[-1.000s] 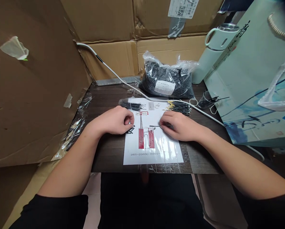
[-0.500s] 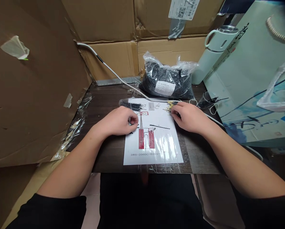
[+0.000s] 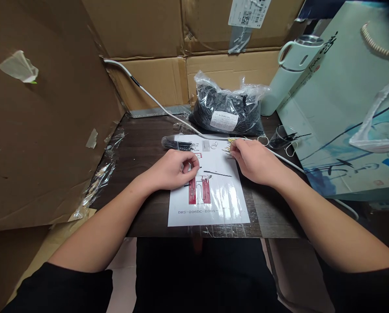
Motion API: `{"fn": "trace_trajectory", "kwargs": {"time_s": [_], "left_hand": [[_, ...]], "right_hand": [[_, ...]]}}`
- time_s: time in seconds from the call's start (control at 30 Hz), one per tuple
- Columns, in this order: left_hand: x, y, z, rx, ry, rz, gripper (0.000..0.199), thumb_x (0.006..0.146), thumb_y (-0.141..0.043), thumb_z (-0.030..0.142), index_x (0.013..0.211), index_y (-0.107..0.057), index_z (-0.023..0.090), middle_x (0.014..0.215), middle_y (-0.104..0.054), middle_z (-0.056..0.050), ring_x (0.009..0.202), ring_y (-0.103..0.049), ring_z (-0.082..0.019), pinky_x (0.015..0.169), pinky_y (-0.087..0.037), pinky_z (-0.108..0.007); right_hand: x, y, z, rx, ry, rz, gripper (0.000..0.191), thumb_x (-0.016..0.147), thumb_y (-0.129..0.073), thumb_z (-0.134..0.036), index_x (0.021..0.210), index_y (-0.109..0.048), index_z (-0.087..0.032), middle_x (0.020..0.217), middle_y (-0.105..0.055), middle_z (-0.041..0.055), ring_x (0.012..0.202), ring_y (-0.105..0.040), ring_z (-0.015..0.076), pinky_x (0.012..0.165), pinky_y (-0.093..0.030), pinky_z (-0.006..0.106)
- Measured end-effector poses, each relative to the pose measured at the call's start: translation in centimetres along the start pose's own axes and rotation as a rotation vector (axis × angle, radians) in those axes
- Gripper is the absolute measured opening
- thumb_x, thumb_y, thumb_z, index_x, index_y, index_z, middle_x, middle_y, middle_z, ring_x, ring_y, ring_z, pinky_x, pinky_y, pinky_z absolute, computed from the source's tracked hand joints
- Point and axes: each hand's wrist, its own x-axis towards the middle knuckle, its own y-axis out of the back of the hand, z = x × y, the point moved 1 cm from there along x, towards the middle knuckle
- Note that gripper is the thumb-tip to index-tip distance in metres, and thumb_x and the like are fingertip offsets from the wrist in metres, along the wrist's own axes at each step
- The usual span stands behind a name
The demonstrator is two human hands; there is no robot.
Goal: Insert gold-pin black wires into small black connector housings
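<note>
My left hand (image 3: 179, 169) is closed in a pinch above the printed sheet (image 3: 227, 204). A thin black piece (image 3: 200, 168) pokes out at its fingertips, and another dark end (image 3: 186, 185) shows beneath the hand. To its right a black strip (image 3: 217, 174) lies flat on the sheet. My right hand (image 3: 251, 158) has its fingers pressed together at the gold-tipped pieces (image 3: 231, 141) near the sheet's top right corner; what it grips, if anything, is hidden. Behind my left hand lies a bundle of thin black wires (image 3: 177, 144) at a clear cup or sleeve.
A plastic bag of black strands (image 3: 227, 102) sits at the back, with a white cable (image 3: 161, 105) running before it. Further right are a pale flask (image 3: 285, 78), a small clear cup (image 3: 278, 138) with black pieces, and a large paper bag (image 3: 340, 108). Cardboard walls (image 3: 155, 82) enclose the table.
My left hand has moved right and slightly toward me, now covering more of the sheet's red picture. My right hand has shifted a little left, its fingertips closer together at the gold-tipped pieces.
</note>
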Motion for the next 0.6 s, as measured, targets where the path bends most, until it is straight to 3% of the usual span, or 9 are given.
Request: {"fn": "trace_trajectory", "kwargs": {"time_s": [0.1, 0.2, 0.37, 0.6], "left_hand": [[0.1, -1.0, 0.0, -0.279, 0.076, 0.022, 0.013, 0.093, -0.076, 0.028, 0.095, -0.077, 0.015, 0.081, -0.076, -0.006, 0.070, -0.069, -0.015, 0.064, -0.054, -0.025], [0.2, -1.8, 0.2, -0.405, 0.084, 0.039, 0.016, 0.093, -0.079, 0.030, 0.096, -0.079, 0.014, 0.084, -0.078, -0.008, 0.074, -0.072, -0.015, 0.067, -0.057, -0.026], [0.4, -2.1, 0.4, -0.524, 0.078, 0.099, 0.018, 0.090, -0.086, 0.030, 0.097, -0.080, 0.014, 0.086, -0.079, -0.007, 0.076, -0.074, -0.016, 0.071, -0.060, -0.026], [0.4, -1.9, 0.7, -0.522, 0.034, 0.121, 0.020, 0.089, -0.087, 0.031, 0.098, -0.080, 0.014, 0.091, -0.081, -0.008, 0.079, -0.075, -0.016, 0.078, -0.063, -0.029]], "right_hand": [[-0.3, 0.0, -1.1, 0.282, 0.060, 0.019, 0.009, 0.112, -0.047, -0.023, 0.109, -0.056, -0.022, 0.087, -0.070, 0.0048, 0.073, -0.061, 0.0216, 0.071, -0.044, 0.034], [-0.6, 0.0, -2.2, 0.424, 0.142, 0.024, 0.009, 0.110, -0.052, -0.023, 0.107, -0.060, -0.023, 0.092, -0.072, 0.0042, 0.078, -0.064, 0.0197, 0.073, -0.046, 0.032], [-0.8, -0.1, -3.0, 0.615, 0.108, -0.051, 0.008, 0.109, -0.058, -0.022, 0.112, -0.065, -0.023, 0.094, -0.077, 0.0025, 0.084, -0.071, 0.0196, 0.077, -0.050, 0.032], [-0.9, -0.2, -3.4, 0.761, 0.083, -0.011, 0.005, 0.106, -0.063, -0.021, 0.106, -0.059, -0.025, 0.095, -0.077, 0.0028, 0.086, -0.074, 0.0208, 0.080, -0.055, 0.036]]}}
